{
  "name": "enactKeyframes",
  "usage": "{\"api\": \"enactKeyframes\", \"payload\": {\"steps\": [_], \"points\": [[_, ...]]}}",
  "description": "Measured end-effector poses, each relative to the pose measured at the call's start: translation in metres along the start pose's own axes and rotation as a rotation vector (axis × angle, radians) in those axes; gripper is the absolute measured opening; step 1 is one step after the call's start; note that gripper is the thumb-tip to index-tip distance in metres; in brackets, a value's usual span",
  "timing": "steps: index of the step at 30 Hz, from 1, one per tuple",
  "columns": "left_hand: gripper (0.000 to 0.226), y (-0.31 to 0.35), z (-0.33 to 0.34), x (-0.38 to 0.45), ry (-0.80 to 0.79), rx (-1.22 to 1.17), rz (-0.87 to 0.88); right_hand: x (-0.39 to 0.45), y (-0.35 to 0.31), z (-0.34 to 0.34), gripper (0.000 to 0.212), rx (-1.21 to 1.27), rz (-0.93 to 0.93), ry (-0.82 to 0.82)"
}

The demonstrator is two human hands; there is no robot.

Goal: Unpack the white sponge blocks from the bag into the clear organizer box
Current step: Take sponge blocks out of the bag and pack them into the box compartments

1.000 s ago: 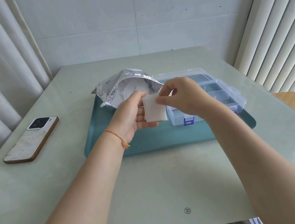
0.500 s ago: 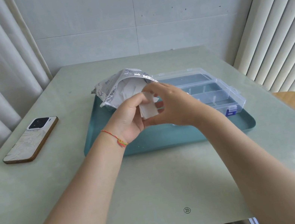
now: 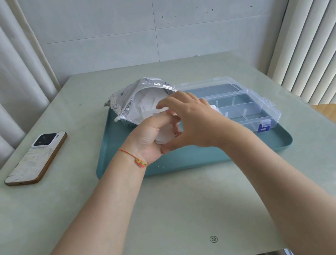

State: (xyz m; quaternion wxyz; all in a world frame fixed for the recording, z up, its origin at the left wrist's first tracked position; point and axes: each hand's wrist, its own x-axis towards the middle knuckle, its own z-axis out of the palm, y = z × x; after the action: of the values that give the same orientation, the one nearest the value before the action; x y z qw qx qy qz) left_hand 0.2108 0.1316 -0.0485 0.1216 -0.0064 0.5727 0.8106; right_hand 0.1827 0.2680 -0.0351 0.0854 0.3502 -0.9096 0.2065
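The left hand (image 3: 153, 137) holds a white sponge block (image 3: 165, 135) w/ curled fingers, above the teal tray (image 3: 118, 158), and the block is mostly covered by both hands. The right hand (image 3: 192, 120) is just beside it, touching the left hand; its thumb goes under the block and its fingers are spread and loosely bent over it, but I cannot tell if it really grips the block. Just behind the hands lies the silver bag (image 3: 133, 102), open toward them, w/ more white blocks visible inside. To the right of the hands, partly hidden by the right hand, stands the clear organizer box (image 3: 246, 104), lid open, on the same tray; a white piece shows in the compartment next to the right hand. The left wrist wears a thin red-orange string bracelet (image 3: 135, 157). Well to the left of the hands a phone (image 3: 36, 158) lies face down on the green bench (image 3: 178, 215)
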Motion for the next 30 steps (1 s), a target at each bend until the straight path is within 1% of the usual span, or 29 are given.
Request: {"api": "enactKeyframes", "payload": {"steps": [1, 3, 6, 8, 11, 13, 16, 17, 19, 21, 25, 28, 30], "points": [[0.023, 0.000, 0.001, -0.001, -0.004, 0.011, 0.020, 0.000, 0.000, 0.001, 0.084, -0.016, -0.006, -0.012], [0.022, 0.000, 0.001, -0.001, -0.027, -0.003, 0.045, 0.000, 0.000, 0.002, 0.075, -0.033, -0.007, -0.005], [0.016, 0.001, -0.001, 0.000, -0.036, -0.086, 0.005, 0.000, 0.000, 0.001, 0.067, -0.025, -0.001, 0.034], [0.010, 0.001, -0.003, 0.002, -0.005, -0.118, -0.038, -0.001, 0.000, -0.002, 0.070, -0.010, -0.004, 0.007], [0.017, 0.000, -0.004, 0.004, 0.051, -0.120, -0.035, -0.004, 0.002, -0.002, 0.073, -0.002, -0.003, -0.040], [0.015, 0.000, -0.004, 0.004, 0.071, -0.127, -0.022, -0.004, 0.001, -0.001, 0.075, 0.003, 0.005, -0.045], [0.012, -0.002, -0.004, 0.004, 0.027, -0.052, -0.013, -0.003, -0.003, 0.001, 0.085, 0.023, 0.021, -0.052], [0.010, -0.002, -0.004, 0.003, -0.014, -0.042, -0.022, -0.003, -0.004, 0.001, 0.082, 0.028, 0.020, -0.043], [0.017, -0.002, -0.006, 0.004, -0.067, -0.071, -0.055, -0.002, -0.004, 0.000, 0.068, 0.031, 0.014, -0.025], [0.024, -0.002, -0.007, 0.006, -0.032, -0.112, -0.081, -0.002, -0.001, -0.003, 0.063, 0.048, 0.019, -0.045], [0.011, -0.002, -0.006, 0.008, 0.089, -0.243, -0.054, -0.005, 0.000, -0.005, 0.077, 0.191, 0.051, -0.109], [0.009, -0.002, -0.008, 0.010, 0.062, -0.314, -0.050, -0.002, -0.003, -0.002, 0.072, 0.338, 0.123, -0.093], [0.018, -0.002, -0.009, 0.010, 0.057, -0.340, -0.067, 0.000, -0.004, -0.001, 0.067, 0.403, 0.170, -0.032]]}}
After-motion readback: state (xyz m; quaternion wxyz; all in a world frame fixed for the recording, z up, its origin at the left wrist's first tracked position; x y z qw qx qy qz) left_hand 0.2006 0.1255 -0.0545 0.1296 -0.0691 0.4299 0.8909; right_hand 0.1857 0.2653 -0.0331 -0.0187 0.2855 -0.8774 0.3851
